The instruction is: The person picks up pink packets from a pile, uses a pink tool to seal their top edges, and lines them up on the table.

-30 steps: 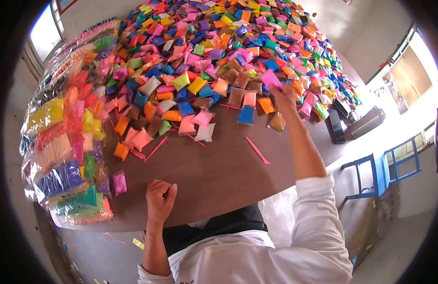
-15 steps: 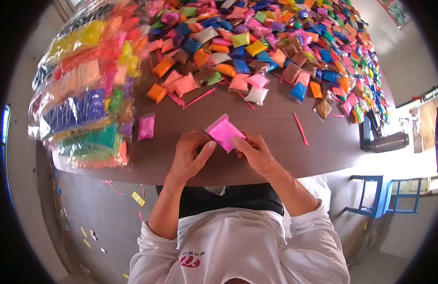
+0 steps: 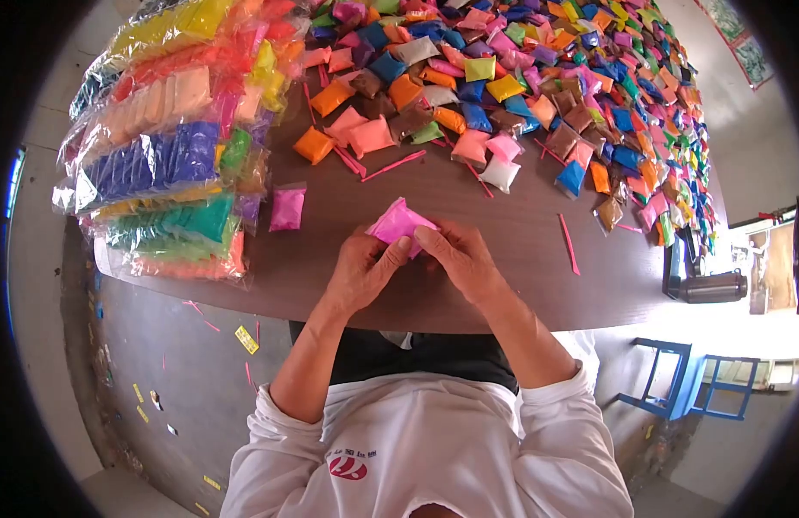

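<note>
A small bright-pink clay packet [image 3: 397, 222] in clear film is held up just over the brown table, between both hands. My left hand [image 3: 361, 266] grips its lower left side, thumb pressed on the front and fingers hidden behind. My right hand [image 3: 461, 259] pinches the right side, its thumb laid across the front near the left thumb. To the left of the hands, another pink packet [image 3: 287, 209] lies alone on the table. Beyond them are a thin pink plastic stick [image 3: 393, 166] and a white packet [image 3: 499, 174].
Clear bags of sorted coloured packets [image 3: 149, 164] are stacked at the table's left. A wide heap of mixed packets [image 3: 503, 86] covers the far side. A pink stick [image 3: 569, 244] lies right of my hands. A dark flask [image 3: 713, 287] and a blue stool [image 3: 686, 380] are at the right.
My left thumb has come onto the pink packet's front, and the hands are closer together. The packet has turned and tilted slightly. The whole view has rotated a little.
</note>
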Demonstrator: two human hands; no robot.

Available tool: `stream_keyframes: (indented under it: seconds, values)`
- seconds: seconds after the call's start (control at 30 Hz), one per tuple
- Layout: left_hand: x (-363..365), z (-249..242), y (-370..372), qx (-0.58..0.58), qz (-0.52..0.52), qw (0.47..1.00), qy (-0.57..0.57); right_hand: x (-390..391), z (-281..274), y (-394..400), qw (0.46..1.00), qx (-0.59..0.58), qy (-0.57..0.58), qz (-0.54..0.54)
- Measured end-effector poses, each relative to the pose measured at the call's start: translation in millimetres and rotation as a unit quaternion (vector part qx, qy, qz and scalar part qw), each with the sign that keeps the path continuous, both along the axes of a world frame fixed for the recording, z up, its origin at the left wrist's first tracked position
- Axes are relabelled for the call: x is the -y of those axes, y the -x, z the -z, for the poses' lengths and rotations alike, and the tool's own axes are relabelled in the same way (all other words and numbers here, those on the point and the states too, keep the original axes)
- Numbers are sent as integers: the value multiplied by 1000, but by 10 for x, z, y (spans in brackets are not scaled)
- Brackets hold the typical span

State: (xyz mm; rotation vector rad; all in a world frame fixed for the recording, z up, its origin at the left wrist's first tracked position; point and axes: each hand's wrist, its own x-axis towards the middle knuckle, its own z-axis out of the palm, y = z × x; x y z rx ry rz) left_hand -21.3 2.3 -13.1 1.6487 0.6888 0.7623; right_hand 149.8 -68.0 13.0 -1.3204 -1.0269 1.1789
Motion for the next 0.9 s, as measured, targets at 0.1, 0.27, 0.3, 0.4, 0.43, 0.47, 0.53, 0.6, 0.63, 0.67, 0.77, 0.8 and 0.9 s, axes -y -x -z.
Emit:
stream_keyframes:
  seconds: [0.1,0.27,0.3,0.4,0.43,0.47,0.53,0.6,0.63,0.67,0.77,0.8,0.9]
  values:
    - [-7,-5,30,-21,-5,1000,15,-117,0,-37,998,-20,-51,-24]
    - [3,40,68,14,-19,997,70,-90,73,117,994,-109,3,18]
    - [5,-6,81,25,-25,995,88,-49,92,188,992,-115,27,44]
    - [18,-18,54,106,-25,984,140,56,-118,403,989,-104,60,82]
    - [21,-18,38,141,-21,977,155,77,-166,451,990,-97,68,79]
    - [14,-17,57,135,-14,978,157,96,-208,492,990,-90,76,77]
    - [-10,-17,112,122,0,980,159,112,-181,493,994,-60,49,74]
    - [-17,-5,98,101,-15,986,135,94,-44,455,997,-16,-18,69]
    - [-26,6,96,90,-24,988,122,86,-53,433,998,-3,-6,67]
    - [-37,29,97,86,-27,990,109,80,-67,399,998,10,6,65]
    - [-28,56,91,64,-37,993,95,41,-105,297,995,86,10,53]
    - [-5,23,79,50,-38,992,106,19,-118,263,992,118,5,48]
    - [-22,108,71,46,-33,993,107,-59,-71,152,999,31,39,6]
